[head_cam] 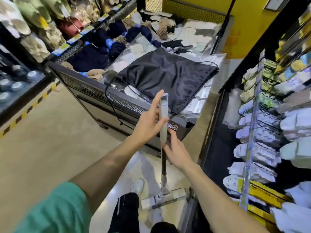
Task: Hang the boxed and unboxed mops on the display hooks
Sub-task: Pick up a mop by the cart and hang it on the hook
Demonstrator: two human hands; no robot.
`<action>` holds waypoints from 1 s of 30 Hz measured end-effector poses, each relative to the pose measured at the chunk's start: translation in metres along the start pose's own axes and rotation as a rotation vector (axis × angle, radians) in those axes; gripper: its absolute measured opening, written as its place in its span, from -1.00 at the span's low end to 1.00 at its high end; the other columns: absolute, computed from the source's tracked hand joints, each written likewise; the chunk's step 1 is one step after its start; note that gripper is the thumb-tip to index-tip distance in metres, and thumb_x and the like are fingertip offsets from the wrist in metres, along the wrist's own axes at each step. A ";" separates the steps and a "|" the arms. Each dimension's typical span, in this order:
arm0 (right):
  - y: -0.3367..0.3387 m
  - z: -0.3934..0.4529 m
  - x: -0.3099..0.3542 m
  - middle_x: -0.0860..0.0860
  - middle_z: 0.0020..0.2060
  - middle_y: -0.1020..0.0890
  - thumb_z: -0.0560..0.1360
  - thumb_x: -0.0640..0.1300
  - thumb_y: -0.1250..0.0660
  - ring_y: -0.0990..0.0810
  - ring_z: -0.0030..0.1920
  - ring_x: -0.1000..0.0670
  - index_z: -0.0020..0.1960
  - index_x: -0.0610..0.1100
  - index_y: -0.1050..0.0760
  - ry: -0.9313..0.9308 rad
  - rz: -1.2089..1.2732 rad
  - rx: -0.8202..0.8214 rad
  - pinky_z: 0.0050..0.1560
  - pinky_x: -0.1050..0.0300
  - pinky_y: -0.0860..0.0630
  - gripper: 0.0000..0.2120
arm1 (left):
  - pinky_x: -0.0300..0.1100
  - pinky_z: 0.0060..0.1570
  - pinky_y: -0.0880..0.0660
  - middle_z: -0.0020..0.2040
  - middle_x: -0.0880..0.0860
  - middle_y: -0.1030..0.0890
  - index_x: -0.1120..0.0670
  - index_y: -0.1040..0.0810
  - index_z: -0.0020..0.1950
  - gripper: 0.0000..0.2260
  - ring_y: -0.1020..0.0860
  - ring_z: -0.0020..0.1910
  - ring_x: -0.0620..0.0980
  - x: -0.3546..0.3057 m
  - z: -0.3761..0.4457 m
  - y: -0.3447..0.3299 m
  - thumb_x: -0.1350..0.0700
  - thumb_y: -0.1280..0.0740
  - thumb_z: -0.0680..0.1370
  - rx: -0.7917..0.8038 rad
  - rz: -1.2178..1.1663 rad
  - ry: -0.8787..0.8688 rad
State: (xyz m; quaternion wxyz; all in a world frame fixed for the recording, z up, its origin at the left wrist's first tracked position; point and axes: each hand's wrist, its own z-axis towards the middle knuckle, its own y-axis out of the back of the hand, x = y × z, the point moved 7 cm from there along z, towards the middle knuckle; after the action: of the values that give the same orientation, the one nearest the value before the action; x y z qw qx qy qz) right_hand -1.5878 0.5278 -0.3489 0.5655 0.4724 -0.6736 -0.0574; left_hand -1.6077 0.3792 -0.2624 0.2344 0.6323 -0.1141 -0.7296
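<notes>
One unboxed grey-handled flat mop, one black drawstring fabric bag and two bare hands are showing; the socks are lying beyond counting.
</notes>
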 end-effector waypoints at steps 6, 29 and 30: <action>-0.018 -0.020 0.016 -0.02 0.35 -0.55 0.66 0.00 -0.22 -0.55 0.30 -0.14 0.54 0.19 -0.06 0.160 -0.024 0.022 0.21 -0.20 -0.54 -0.46 | 0.04 -0.05 -0.65 -0.20 0.16 -0.64 -0.22 -0.02 0.68 -0.18 -0.65 -0.27 0.14 -0.007 -0.048 0.026 0.20 -0.42 0.61 -0.115 -0.057 0.030; -0.214 -0.137 0.211 -0.01 0.39 -0.36 0.71 -0.21 -0.19 -0.30 0.25 0.29 0.57 0.27 0.17 0.777 0.011 0.282 0.34 0.27 -0.26 -0.29 | -0.27 0.04 -0.62 -0.03 -0.12 -0.69 -0.54 -0.01 0.54 -0.13 -0.69 -0.12 -0.22 -0.027 -0.317 0.238 0.23 -0.42 0.62 -0.753 0.020 0.221; -0.222 -0.146 0.229 -0.06 0.39 -0.37 0.71 -0.20 -0.20 -0.33 0.25 0.24 0.57 0.24 0.17 0.804 0.005 0.293 0.29 0.32 -0.24 -0.30 | -0.31 0.04 -0.60 -0.06 -0.14 -0.67 -0.55 -0.01 0.53 -0.12 -0.68 -0.12 -0.23 -0.034 -0.330 0.255 0.24 -0.42 0.62 -0.776 0.029 0.206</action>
State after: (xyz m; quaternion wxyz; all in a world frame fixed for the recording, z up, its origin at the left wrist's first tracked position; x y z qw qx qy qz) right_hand -1.3222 0.3125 -0.2710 0.7103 0.5308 -0.4015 0.2290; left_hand -1.2322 0.2180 -0.1722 0.4761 0.5651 0.1852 -0.6478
